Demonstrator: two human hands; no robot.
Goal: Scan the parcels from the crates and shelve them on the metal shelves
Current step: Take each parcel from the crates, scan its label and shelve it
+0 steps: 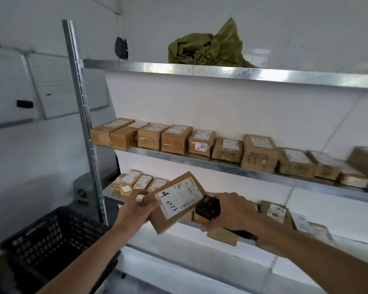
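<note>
Black crate (51, 236) sits lower left, nearest the camera, beside the shelf post (83, 115). Left hand (134, 211) grips a brown parcel (174, 200) by its left edge, thumb on top, fingers curled under; parcel is tilted, white label up, "3753" handwritten on it. Right hand (232, 211) is clenched round a black scanner (206, 207), whose head sits just beside the parcel's right edge, over the label end. Parcel is held in the air in front of the lower shelf (113, 193), not resting on it.

Behind the hands, lower shelf carries small parcels at left (134, 181) and more at right (274, 211), partly hidden by the right arm. Middle shelf (221, 166) holds a row of brown boxes (174, 139) side by side, labels on top, running off frame right. Top shelf (221, 72) holds a crumpled green sack (208, 47) and a dark object (121, 47) by the wall, too blurred to tell. White wall behind.
</note>
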